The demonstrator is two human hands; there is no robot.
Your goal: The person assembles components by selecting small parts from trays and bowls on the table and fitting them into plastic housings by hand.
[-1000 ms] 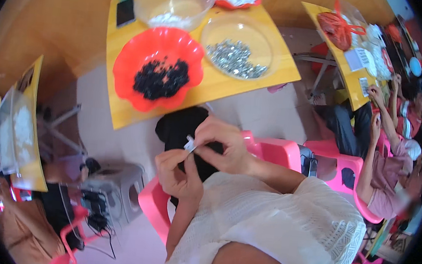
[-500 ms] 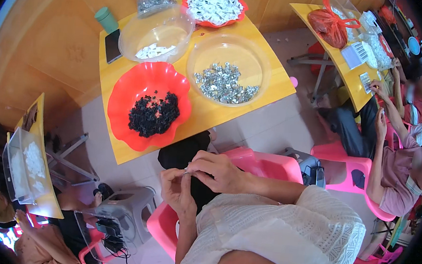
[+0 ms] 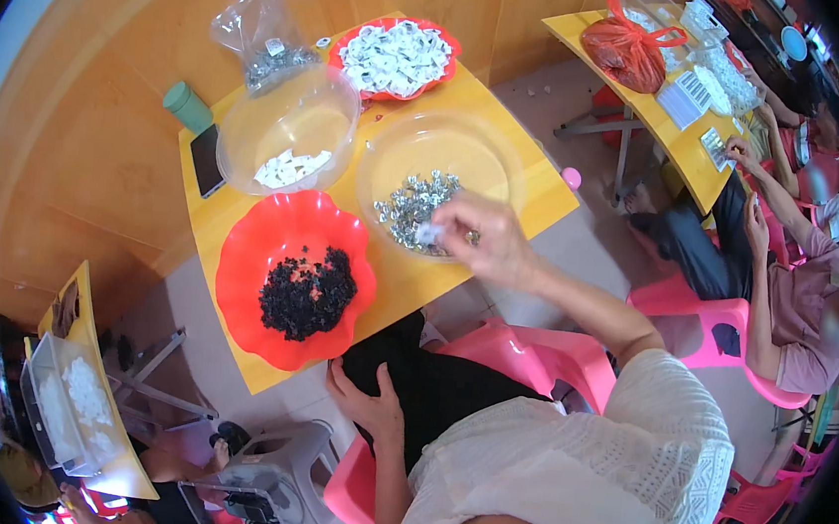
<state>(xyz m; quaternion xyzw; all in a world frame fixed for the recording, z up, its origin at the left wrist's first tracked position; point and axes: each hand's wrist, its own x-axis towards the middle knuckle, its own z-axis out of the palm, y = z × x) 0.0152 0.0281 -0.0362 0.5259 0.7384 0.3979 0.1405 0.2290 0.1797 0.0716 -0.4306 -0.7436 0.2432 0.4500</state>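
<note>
Over the near rim of a clear round tub (image 3: 519,176), my right hand (image 3: 493,241) pinches a small white part (image 3: 429,234). Shiny silver metal pieces (image 3: 415,200) lie in a heap in that tub, just past my fingertips. My left hand (image 3: 370,407) is down by my lap at the table's near edge, thumb and fingers apart, with nothing visible in it. Closest to it on the table is a red scalloped bowl (image 3: 241,246) of small black parts (image 3: 309,297).
A second clear tub (image 3: 236,136) holds white pieces; a red dish (image 3: 448,75) of white parts stands behind. A bag of metal pieces (image 3: 280,55), green cup (image 3: 188,106) and phone (image 3: 206,161) line the left side. Other people sit at side tables (image 3: 599,38).
My hands were together over my lap, fingers on a tiny piece. The right has moved forward to the tub with a white part; the left has dropped toward my lap and opened.
</note>
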